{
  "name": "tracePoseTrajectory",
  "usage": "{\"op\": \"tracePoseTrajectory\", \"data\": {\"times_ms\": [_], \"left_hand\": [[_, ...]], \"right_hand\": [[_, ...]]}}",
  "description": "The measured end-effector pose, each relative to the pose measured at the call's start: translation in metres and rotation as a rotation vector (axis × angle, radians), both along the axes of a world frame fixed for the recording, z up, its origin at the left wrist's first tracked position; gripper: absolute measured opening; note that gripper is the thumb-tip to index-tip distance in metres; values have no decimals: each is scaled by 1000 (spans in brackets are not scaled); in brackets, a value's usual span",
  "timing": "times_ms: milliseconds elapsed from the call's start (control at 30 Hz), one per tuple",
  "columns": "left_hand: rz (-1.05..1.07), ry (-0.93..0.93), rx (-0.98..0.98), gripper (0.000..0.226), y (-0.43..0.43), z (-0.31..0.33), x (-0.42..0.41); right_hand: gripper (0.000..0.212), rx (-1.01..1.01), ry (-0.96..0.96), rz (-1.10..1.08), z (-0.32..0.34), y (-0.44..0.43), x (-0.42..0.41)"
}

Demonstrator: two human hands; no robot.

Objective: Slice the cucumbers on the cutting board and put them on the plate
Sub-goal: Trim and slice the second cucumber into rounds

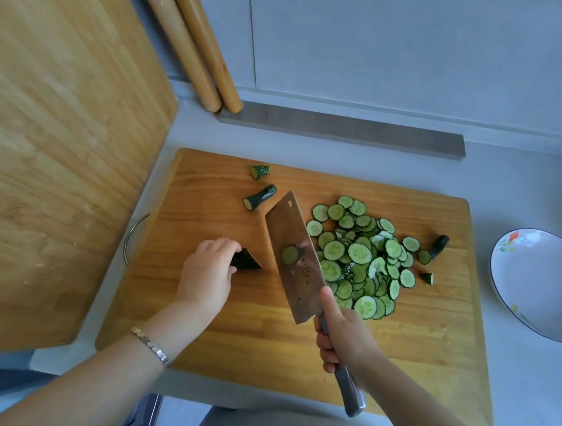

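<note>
Left grip [206, 274] pinches a dark green cucumber end piece [248, 261] on the wooden cutting board [263, 332]. Right grip [344, 335] is clenched round the grey handle of a steel cleaver [288, 227], blade tilted, one slice stuck to it. Pile of round green cucumber slices [360, 256] lies right of the blade. White floral plate [536, 286] sits on the grey worktop [528, 383], right of the board.

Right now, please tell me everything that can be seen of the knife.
The knife is a broad rectangular cleaver with a dull, brownish metal blade, a small hole near its far corner and a grey metal handle. The right hand grips the handle, forefinger stretched onto the blade. It is tilted over the cutting board, left of the pile of slices. One cucumber slice sticks to its face.
</note>
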State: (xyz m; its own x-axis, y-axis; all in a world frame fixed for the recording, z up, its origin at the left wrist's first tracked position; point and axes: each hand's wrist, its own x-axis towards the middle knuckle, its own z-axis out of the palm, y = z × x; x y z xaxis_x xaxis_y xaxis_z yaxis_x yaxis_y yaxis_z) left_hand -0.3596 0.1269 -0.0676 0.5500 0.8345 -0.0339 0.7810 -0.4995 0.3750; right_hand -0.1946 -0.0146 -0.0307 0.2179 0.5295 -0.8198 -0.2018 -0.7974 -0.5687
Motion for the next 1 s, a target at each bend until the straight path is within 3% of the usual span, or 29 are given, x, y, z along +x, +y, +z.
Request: {"op": "tracePoseTrajectory", "data": {"times_ms": [400,567,1000], "left_hand": [[-195,-161,-45,29,-37,-4,51],[-189,-209,-23,32,-42,-7,51],[-175,-124,39,38,-42,-9,47]], "right_hand": [[56,13,-132,-147,10,-3,39],[57,55,-181,-40,31,-9,42],[56,14,-278,159,32,-9,27]]}}
